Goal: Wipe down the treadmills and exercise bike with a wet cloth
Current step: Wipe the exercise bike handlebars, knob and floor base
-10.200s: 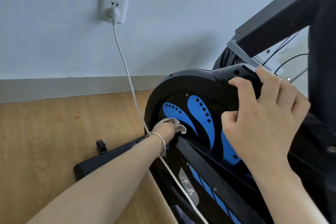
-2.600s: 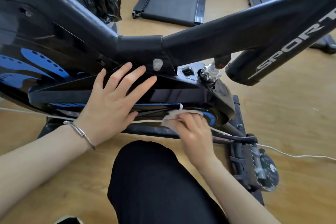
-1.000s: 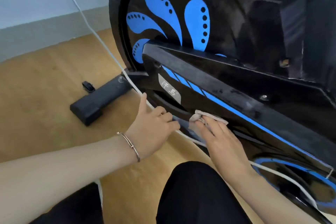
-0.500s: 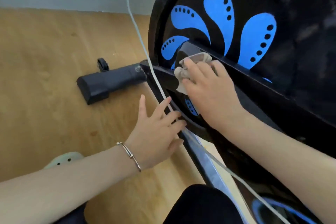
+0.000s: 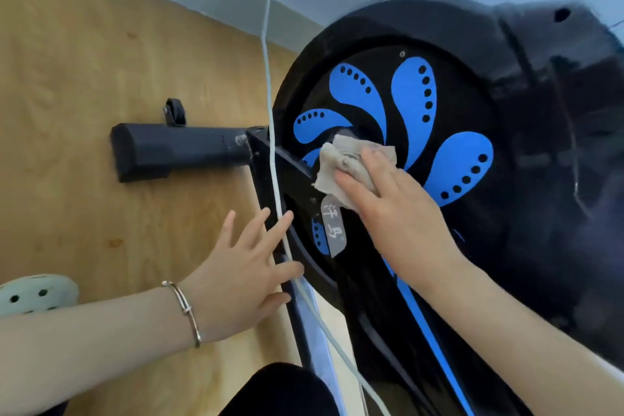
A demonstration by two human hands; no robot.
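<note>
The exercise bike's black flywheel cover (image 5: 449, 44) with blue petal shapes fills the right half of the view. My right hand (image 5: 398, 213) presses a crumpled beige cloth (image 5: 332, 162) flat against the middle of the cover, fingers laid straight over it. My left hand (image 5: 243, 270), wearing a thin bracelet, has its fingers spread. They touch the bike's lower frame bar (image 5: 266, 162) beside a white cable (image 5: 268, 78).
The bike's black front stabilizer foot (image 5: 175, 150) lies on the wooden floor (image 5: 84, 61), with a small wheel (image 5: 175, 111) behind it. The white cable runs from the top edge down across the frame. A pale shoe (image 5: 33, 292) and my dark-clad knee (image 5: 280, 392) sit near the bottom.
My right hand has slid the cloth a little along the frame bar at the flywheel's centre. The view has tilted and come closer. My left hand still rests by the cable.
</note>
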